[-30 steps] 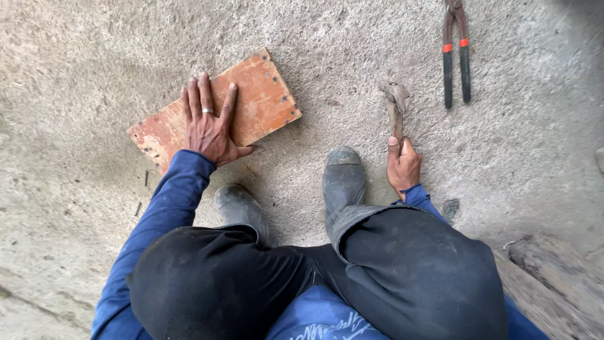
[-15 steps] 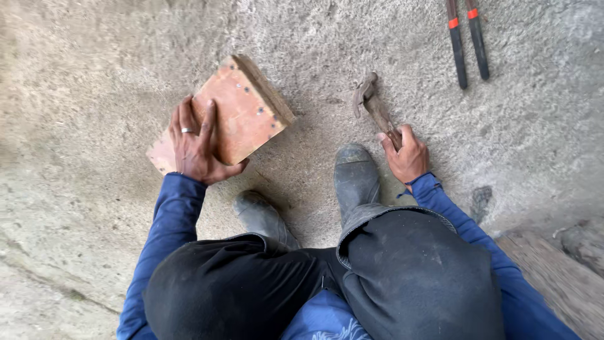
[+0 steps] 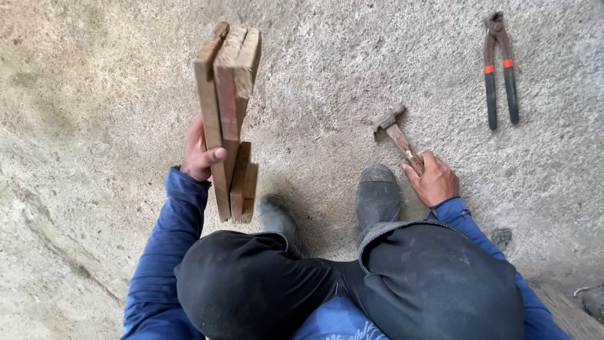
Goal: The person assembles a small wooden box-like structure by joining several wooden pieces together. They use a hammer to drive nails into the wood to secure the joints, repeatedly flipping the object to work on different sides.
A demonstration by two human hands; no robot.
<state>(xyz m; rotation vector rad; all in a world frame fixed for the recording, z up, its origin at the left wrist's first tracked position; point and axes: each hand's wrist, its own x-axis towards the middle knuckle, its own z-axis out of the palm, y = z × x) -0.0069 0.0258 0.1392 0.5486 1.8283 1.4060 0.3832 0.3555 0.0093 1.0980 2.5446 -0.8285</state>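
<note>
A wooden board piece point(image 3: 228, 119), built of several narrow slats joined side by side, stands on edge and is lifted off the ground, so that only its thin side faces the camera, running from near the top of the view down to just above the knees. The left hand point(image 3: 200, 153) is clamped around its left edge about halfway along, thumb across the near face and fingers wrapped behind. To the right, well apart from the board, the right hand point(image 3: 433, 181) is closed around the wooden handle of a hammer point(image 3: 397, 134), whose rusty metal head rests on the concrete floor point(image 3: 327, 82) and points away from the person. Farther right and higher in the view, a pair of long pincers point(image 3: 500, 69) with dark handles and orange bands lies flat on the floor, apart from both hands. Between the two hands, two dusty rubber boots point(image 3: 376, 196) stand on the concrete, the left one partly hidden beneath the board. The person squats, in dark trousers point(image 3: 402, 283) and a blue long-sleeved top point(image 3: 165, 252).
</note>
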